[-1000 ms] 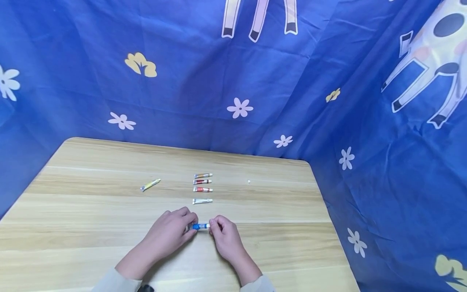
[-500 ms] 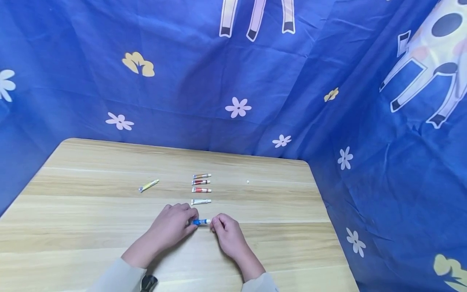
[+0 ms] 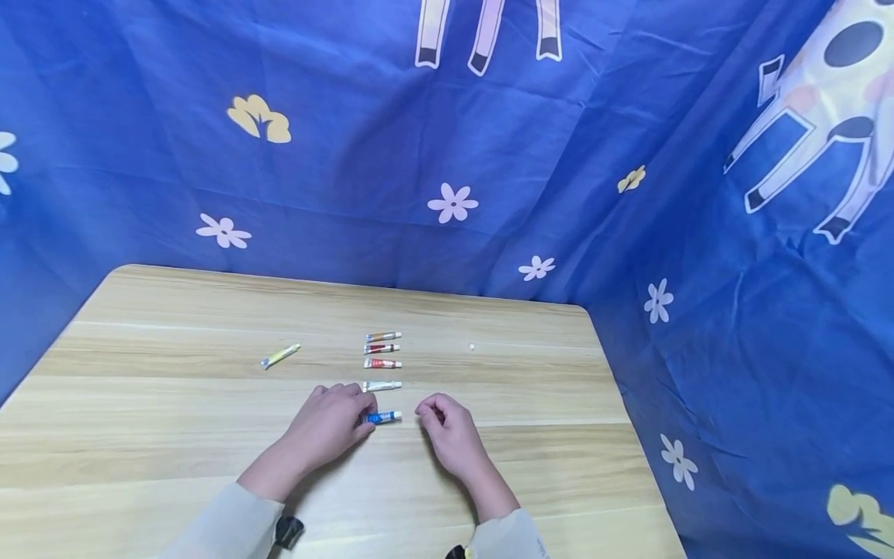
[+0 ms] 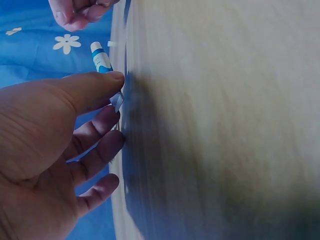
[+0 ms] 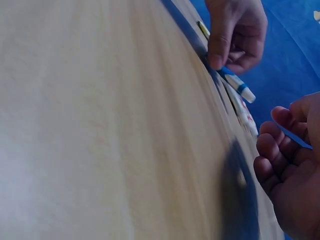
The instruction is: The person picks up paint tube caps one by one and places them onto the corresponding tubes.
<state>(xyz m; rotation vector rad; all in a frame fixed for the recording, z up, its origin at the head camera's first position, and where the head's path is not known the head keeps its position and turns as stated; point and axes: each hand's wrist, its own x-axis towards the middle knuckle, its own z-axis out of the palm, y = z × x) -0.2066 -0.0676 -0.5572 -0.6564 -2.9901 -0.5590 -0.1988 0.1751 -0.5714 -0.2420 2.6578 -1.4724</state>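
The head camera looked down over the table [image 3: 174,404]; both wrist cameras skimmed it closely, sharing the blue paint tube [image 4: 101,59].

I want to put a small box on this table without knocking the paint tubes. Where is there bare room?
Bare wood lies left of the yellow tube toward the table edge, and right of the small white speck out to the right edge. The middle is crowded: four tubes in a column, the blue tube pinched by the left hand, the right hand beside it.

Bare table [image 3: 524,466] lies open to the right and near. A row of four tubes [image 3: 382,361] blocks the far side; a yellow tube [image 3: 280,355] lies far left.
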